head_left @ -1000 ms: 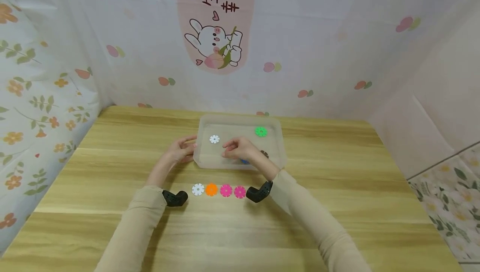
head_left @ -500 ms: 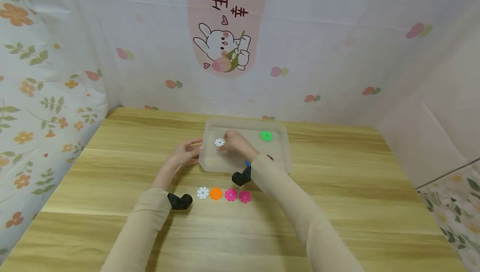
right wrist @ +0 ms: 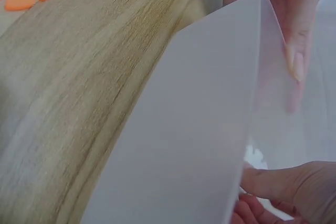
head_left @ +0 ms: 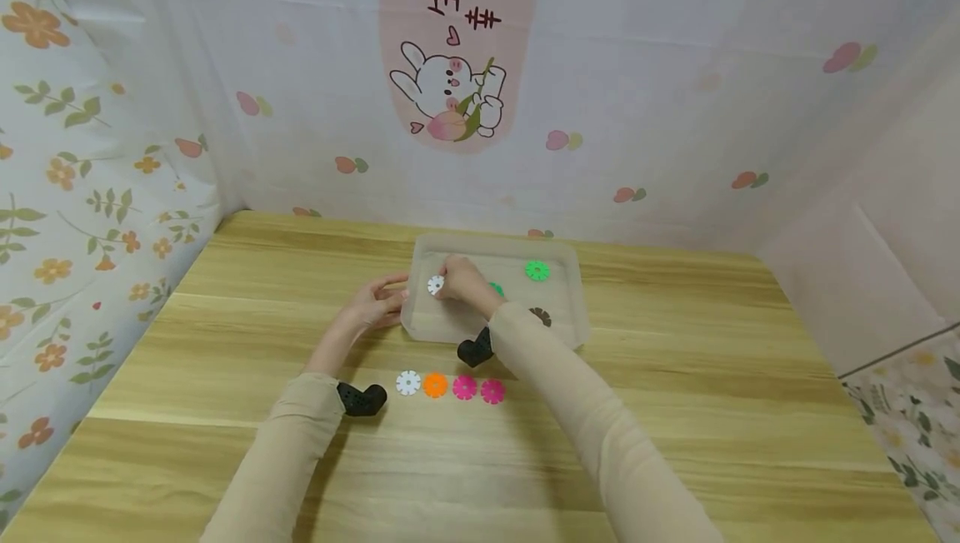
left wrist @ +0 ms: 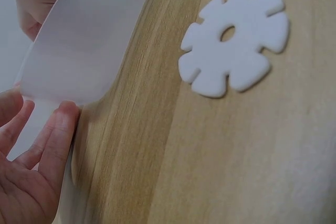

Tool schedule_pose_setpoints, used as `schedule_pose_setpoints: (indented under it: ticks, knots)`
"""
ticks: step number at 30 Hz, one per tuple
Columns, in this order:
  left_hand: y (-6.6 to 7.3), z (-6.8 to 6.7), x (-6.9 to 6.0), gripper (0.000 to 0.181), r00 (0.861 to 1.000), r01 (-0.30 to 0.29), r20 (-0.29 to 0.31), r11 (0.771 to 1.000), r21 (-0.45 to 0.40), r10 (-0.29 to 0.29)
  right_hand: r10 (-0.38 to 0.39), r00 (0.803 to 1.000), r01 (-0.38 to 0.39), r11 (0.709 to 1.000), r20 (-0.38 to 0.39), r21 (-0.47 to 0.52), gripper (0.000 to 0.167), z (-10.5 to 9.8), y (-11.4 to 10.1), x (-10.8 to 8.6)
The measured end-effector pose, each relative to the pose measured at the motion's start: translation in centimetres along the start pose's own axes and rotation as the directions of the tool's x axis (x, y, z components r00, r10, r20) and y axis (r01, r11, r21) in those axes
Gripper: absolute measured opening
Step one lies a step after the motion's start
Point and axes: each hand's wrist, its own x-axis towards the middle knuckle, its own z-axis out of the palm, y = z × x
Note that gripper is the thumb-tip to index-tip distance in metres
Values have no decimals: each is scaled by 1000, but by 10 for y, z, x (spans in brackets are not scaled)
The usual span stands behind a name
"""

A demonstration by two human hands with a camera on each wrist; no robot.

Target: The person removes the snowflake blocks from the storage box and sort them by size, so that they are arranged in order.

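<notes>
A translucent box [head_left: 501,243] stands on the wooden table. My right hand [head_left: 463,283] reaches inside it and pinches a white notched disc [head_left: 435,285]; in the right wrist view, thumb and fingers meet at this disc [right wrist: 256,157] behind the box wall. My left hand [head_left: 375,303] touches the box's left end with its fingers fairly straight, fingertips [left wrist: 65,111] against the outside. Also in the box lie a bright green disc [head_left: 537,271], a brown disc [head_left: 541,317] and a darker green one [head_left: 497,288], partly hidden by my right hand.
In front of the box, a row of notched discs lies flat: white [head_left: 408,383], orange [head_left: 435,386] and two pink, one [head_left: 464,387] beside the other [head_left: 492,391]. Black wrist cameras stick out from both sleeves. A printed cloth [head_left: 300,68] hangs behind the table.
My right hand has moved left inside the box to the white disc, which has shifted slightly left. The darker green disc has come into view; a blue one is now hidden. My left hand stays at the box.
</notes>
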Motion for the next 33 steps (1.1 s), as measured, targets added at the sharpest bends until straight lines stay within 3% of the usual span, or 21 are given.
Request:
schedule_pose_setpoints:
  ticks: [3, 9, 17, 22, 28, 33]
  knots:
    - [0, 0, 1, 52, 1000, 3, -3, 1000, -3, -3, -26, 999, 27, 998, -20, 53, 26, -11, -8, -18]
    - [2, 1, 2, 53, 1000, 1, -3, 1000, 2, -1, -90, 996, 81, 972, 28, 222, 22, -24, 3, -27]
    - [0, 1, 1, 53, 1000, 16, -8, 1000, 21, -16, -91, 994, 61, 918, 59, 392, 22, -37, 24, -41]
    - [-1, 0, 1, 54, 1000, 21, -9, 1000, 5, -21, -102, 991, 52, 887, 86, 458, 23, -42, 40, -57]
    - [-2, -1, 0, 54, 1000, 23, 4, 1000, -11, -23, -136, 985, 68, 874, 109, 480, 23, -48, 53, -83]
    - [0, 1, 0, 54, 1000, 21, 7, 1000, -15, -21, -167, 982, 108, 872, 84, 477, 21, -53, 60, -103]
